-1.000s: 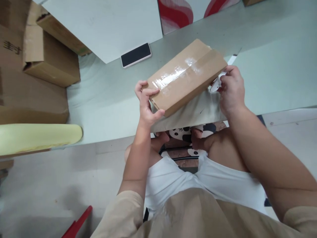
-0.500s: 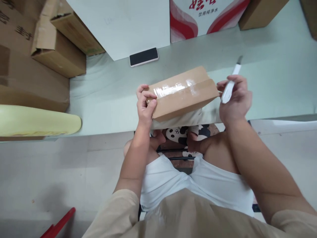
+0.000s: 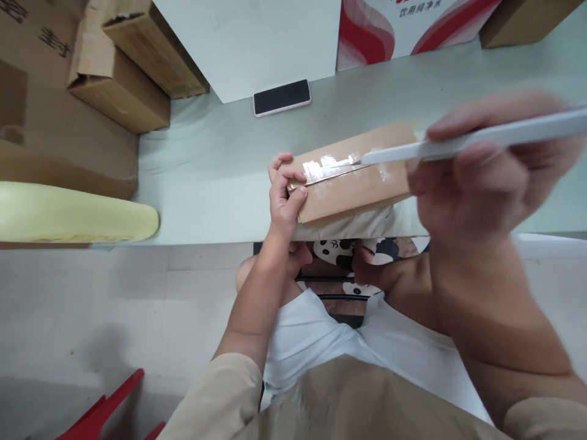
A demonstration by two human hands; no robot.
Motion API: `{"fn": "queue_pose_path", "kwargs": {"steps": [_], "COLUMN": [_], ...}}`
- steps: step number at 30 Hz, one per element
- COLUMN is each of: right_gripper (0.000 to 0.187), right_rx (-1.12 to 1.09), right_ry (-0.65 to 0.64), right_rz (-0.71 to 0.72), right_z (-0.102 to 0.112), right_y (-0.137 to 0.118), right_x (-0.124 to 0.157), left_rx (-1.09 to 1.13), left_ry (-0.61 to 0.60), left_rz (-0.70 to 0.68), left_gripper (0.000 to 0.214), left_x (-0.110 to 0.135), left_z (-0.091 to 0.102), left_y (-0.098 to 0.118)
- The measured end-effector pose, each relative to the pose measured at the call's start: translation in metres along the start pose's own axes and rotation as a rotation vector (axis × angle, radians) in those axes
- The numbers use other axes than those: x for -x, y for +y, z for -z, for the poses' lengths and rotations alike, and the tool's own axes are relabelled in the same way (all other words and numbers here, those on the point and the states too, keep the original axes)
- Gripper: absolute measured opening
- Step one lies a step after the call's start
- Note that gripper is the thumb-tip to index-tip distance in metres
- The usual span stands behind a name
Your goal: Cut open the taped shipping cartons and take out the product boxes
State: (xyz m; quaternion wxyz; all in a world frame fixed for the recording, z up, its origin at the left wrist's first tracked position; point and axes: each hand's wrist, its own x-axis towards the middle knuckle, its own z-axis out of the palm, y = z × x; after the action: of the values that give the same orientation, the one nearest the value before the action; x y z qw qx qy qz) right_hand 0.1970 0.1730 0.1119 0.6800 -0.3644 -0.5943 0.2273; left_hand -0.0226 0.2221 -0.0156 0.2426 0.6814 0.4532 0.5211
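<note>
A small brown cardboard box (image 3: 353,192) lies slightly tilted at the table's front edge, with shiny clear tape along its top seam. My left hand (image 3: 287,195) grips its left end, thumb on the near side and fingers over the top. Raised above the right end, my right hand (image 3: 490,165) is closed around a white utility knife (image 3: 495,131). The knife points left, and its tip appears at the taped seam near the middle of the box. Motion blurs the right hand, which hides the box's right end.
A phone (image 3: 282,98) lies behind the box, before a white panel (image 3: 257,43) and a red-and-white carton (image 3: 389,30). Brown cartons (image 3: 119,91) stack at the left. A pale yellow rounded object (image 3: 77,214) lies at the front left. Red plastic (image 3: 105,409) shows on the floor.
My right hand has risen closer to the camera and turned the knife from pointing up and away to pointing left over the tape. My left hand keeps its hold on the box.
</note>
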Motion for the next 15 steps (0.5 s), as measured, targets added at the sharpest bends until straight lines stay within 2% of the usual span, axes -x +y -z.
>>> {"fn": "queue_pose_path", "kwargs": {"steps": [2, 5, 15], "right_gripper": [0.027, 0.032, 0.015], "right_rx": [-0.016, 0.032, 0.047], "right_ry": [-0.053, -0.128, -0.137], "right_rz": [-0.063, -0.189, -0.131], "right_z": [-0.007, -0.008, -0.015], "right_y": [0.01, 0.024, 0.027], "right_x": [0.009, 0.021, 0.021], "left_rx": [0.027, 0.056, 0.123], "left_ry": [0.005, 0.012, 0.019], "left_rz": [-0.018, -0.042, -0.083], "left_gripper": [0.062, 0.057, 0.047], "left_x": [0.001, 0.003, 0.004], "left_z": [0.0, 0.0, 0.001], "left_y": [-0.001, -0.001, 0.004]}}
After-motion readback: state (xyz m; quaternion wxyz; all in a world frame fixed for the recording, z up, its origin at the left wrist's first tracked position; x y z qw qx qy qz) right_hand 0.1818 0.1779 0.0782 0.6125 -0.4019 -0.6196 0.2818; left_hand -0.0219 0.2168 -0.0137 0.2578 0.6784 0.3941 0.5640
